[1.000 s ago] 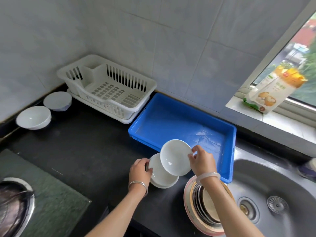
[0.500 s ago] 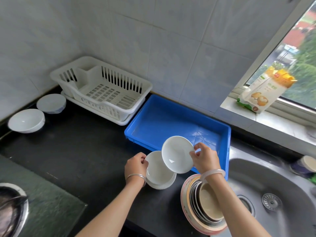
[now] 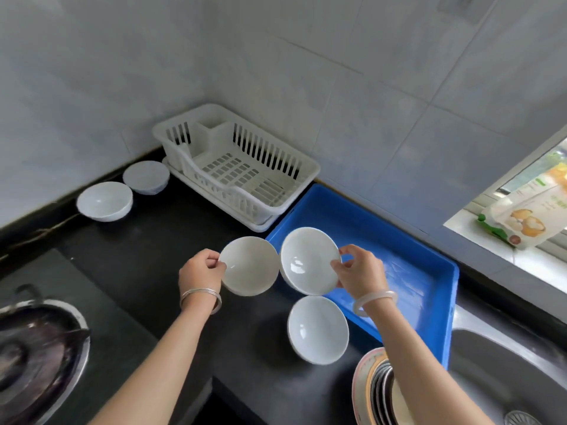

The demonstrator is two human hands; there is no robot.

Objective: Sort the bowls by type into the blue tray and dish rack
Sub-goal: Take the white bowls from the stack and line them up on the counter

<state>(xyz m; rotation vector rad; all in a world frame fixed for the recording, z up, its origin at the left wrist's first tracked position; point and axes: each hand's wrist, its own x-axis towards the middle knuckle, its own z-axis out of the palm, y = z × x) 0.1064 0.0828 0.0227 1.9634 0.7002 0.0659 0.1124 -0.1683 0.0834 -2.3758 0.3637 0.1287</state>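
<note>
My left hand (image 3: 201,271) pinches the rim of a small white bowl (image 3: 249,265) held above the black counter. My right hand (image 3: 362,273) grips a second white bowl (image 3: 308,260) by its right rim, over the near left corner of the blue tray (image 3: 429,271). The two held bowls sit side by side, almost touching. A third white bowl (image 3: 317,329) rests on the counter below them. The white dish rack (image 3: 242,173) stands behind, by the wall. Two more white bowls (image 3: 105,201) (image 3: 146,181) lie at the far left.
A stack of plates and bowls (image 3: 377,391) leans at the sink's (image 3: 506,372) left edge. A stove burner with a pan (image 3: 33,357) is at the bottom left. A food packet (image 3: 527,216) lies on the window sill at the right.
My left hand has lifted a bowl off the counter stack, leaving one bowl there. Both held bowls have risen and moved apart. The camera has shifted, so the scene sits further right.
</note>
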